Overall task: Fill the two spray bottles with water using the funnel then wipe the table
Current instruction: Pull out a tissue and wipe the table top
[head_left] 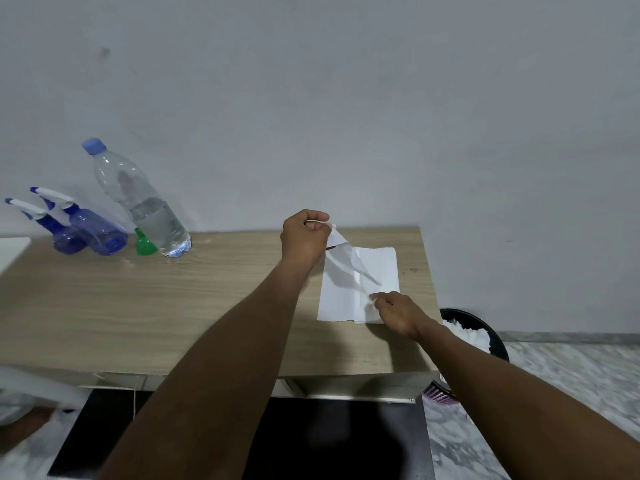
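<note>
In the head view, a wooden worktop (145,306) stands against a pale grey wall. On its right part lies a white paper towel (341,299), flat apart from one corner. The left hand (304,237) is closed in a fist, its fingers (317,221) clamped on that far corner, which is lifted off the worktop and pulled up into a narrow twisted strip. The right hand (398,311) rests on the near right part of the towel, fingers together, pressing or pinching the sheet against the surface; which of the two cannot be told.

At the far left of the worktop two blue spray bottles (88,232) with white and blue trigger heads stand side by side, touching or nearly so. Just right of them sits a small green funnel (144,244), and beside the funnel a clear plastic water bottle (145,202) with a blue cap, partly filled.

Beyond the right edge of the worktop, on the floor, a dark bin (495,341) holds crumpled white paper.
</note>
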A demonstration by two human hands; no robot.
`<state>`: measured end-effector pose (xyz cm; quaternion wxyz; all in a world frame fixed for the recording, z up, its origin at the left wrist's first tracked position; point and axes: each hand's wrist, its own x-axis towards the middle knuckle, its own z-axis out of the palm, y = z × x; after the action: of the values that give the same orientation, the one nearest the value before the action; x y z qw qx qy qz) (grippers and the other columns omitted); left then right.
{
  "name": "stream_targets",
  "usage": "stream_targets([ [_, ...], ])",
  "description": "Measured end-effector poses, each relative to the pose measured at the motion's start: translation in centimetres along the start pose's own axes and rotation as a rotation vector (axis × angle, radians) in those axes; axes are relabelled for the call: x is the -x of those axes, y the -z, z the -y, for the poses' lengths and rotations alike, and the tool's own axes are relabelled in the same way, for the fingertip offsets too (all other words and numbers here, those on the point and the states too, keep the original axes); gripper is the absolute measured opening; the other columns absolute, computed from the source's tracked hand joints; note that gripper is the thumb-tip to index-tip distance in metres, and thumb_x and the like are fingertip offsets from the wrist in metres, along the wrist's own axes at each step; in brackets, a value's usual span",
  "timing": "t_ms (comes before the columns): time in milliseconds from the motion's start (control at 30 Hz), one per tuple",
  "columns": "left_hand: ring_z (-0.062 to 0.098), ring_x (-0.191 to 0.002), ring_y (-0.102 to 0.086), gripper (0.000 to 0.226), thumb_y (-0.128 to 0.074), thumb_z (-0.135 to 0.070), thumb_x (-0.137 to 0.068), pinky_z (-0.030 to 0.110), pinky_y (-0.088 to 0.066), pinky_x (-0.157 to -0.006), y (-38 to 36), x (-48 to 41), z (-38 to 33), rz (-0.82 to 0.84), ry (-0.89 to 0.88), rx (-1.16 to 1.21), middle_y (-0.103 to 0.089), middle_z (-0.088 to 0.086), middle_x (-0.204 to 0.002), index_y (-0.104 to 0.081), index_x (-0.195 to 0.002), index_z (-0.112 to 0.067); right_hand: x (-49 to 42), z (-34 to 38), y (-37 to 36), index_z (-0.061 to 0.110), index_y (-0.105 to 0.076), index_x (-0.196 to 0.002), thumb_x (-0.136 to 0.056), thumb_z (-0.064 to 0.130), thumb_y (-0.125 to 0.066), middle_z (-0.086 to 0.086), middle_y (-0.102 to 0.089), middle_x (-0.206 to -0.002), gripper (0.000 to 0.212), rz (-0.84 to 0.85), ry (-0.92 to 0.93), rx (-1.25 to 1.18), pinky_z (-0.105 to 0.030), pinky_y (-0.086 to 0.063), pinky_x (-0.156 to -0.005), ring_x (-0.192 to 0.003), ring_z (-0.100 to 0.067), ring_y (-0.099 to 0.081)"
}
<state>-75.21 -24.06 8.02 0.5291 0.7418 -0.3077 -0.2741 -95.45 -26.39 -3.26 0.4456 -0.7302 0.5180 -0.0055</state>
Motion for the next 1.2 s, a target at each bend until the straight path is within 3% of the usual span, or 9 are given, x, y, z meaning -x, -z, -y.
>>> stream_targets([
  [167,0.015,-0.072,-0.067,0.017,-0.065,-0.009,-0.084,0.028,-0.057,-0.071,0.6,-0.2,0.4,-0.020,0.005,0.005,-0.067,-0.005,-0.074,-0.072,-0.089,-0.024,-0.1,-0.2,-0.1,0.020,-0.062,-0.130,-0.099,0.043,-0.034,-0.008,-0.060,-0.134,0.048,0.002,0.000,0.017,-0.046,-0.044,-0.104,-0.115,-0.028,-0.056],
  [367,0.016,-0.070,-0.063,0.025,-0.060,-0.006,-0.077,0.035,-0.061,-0.075,1.4,0.0,1.5,0.040,0.042,-0.012,-0.060,-0.009,-0.064,-0.073,-0.086,-0.025,0.1,0.6,0.4,0.019,-0.070,-0.110,-0.100,0.035,-0.042,-0.003,-0.069,-0.117,0.034,-0.091,0.007,-0.039,-0.039,-0.047,-0.095,-0.104,-0.023,-0.059],
  [467,0.019,-0.076,-0.066,0.027,-0.060,-0.003,-0.075,0.034,-0.058,-0.073,2.2,0.5,1.8,0.101,0.050,-0.043,-0.067,-0.002,-0.077,-0.072,-0.089,-0.023,0.3,1.6,1.0,0.023,-0.070,-0.095,-0.097,0.031,-0.043,-0.002,-0.072,-0.107,0.028,-0.172,0.018,-0.022,-0.040,-0.052,-0.089,-0.098,-0.025,-0.062],
  [600,0.020,-0.078,-0.066,0.033,-0.060,0.002,-0.077,0.028,-0.054,-0.069,4.2,1.0,2.2,0.181,0.049,-0.105,-0.069,0.005,-0.091,-0.071,-0.100,-0.020,0.8,4.8,1.5,0.005,-0.070,-0.101,-0.096,0.025,-0.041,-0.009,-0.072,-0.105,0.035,-0.311,0.019,-0.140,-0.040,-0.051,-0.091,-0.104,-0.030,-0.061],
  [700,0.017,-0.072,-0.061,0.040,-0.053,0.005,-0.077,0.023,-0.049,-0.063,6.6,1.0,2.3,0.218,0.057,-0.143,-0.066,0.004,-0.091,-0.070,-0.100,-0.022,1.1,7.9,1.3,0.012,-0.070,-0.105,-0.096,0.026,-0.043,-0.003,-0.071,-0.108,0.031,-0.318,0.007,-0.292,-0.032,-0.048,-0.084,-0.100,-0.021,-0.061],
  [800,0.014,-0.069,-0.059,0.041,-0.050,0.010,-0.079,0.023,-0.048,-0.061,9.7,0.9,2.3,0.299,0.071,-0.128,-0.066,0.004,-0.091,-0.069,-0.101,-0.019,1.1,11.3,0.5,0.022,-0.066,-0.110,-0.094,0.023,-0.052,0.003,-0.065,-0.118,0.022,-0.257,0.026,-0.415,-0.028,-0.044,-0.083,-0.099,-0.016,-0.058],
  [967,0.018,-0.078,-0.064,0.047,-0.046,0.012,-0.078,0.033,-0.048,-0.072,16.0,0.3,2.2,0.461,0.115,-0.077,-0.076,0.002,-0.092,-0.071,-0.104,-0.019,1.6,17.2,-3.6,0.028,-0.057,-0.126,-0.084,0.019,-0.059,0.002,-0.057,-0.122,0.043,-0.021,-0.081,-0.483,-0.035,-0.044,-0.082,-0.111,-0.021,-0.052],
  [1100,0.019,-0.080,-0.066,0.049,-0.045,0.013,-0.080,0.035,-0.050,-0.073,22.0,-1.1,2.4,0.498,0.124,-0.059,-0.077,0.005,-0.097,-0.070,-0.110,-0.015,2.3,20.5,-8.5,0.015,-0.063,-0.104,-0.080,0.033,-0.058,-0.010,-0.062,-0.101,0.031,0.312,-0.238,-0.542,-0.038,-0.045,-0.076,-0.084,-0.028,-0.056],
  [1200,0.021,-0.083,-0.070,0.047,-0.045,0.011,-0.080,0.037,-0.056,-0.077,26.8,-2.5,3.8,0.459,0.141,-0.075,-0.077,0.004,-0.095,-0.071,-0.108,-0.016,2.3,22.3,-11.7,0.006,-0.064,-0.111,-0.082,0.028,-0.058,-0.015,-0.061,-0.104,0.036,0.474,-0.196,-0.747,-0.042,-0.052,-0.077,-0.090,-0.034,-0.061],
])
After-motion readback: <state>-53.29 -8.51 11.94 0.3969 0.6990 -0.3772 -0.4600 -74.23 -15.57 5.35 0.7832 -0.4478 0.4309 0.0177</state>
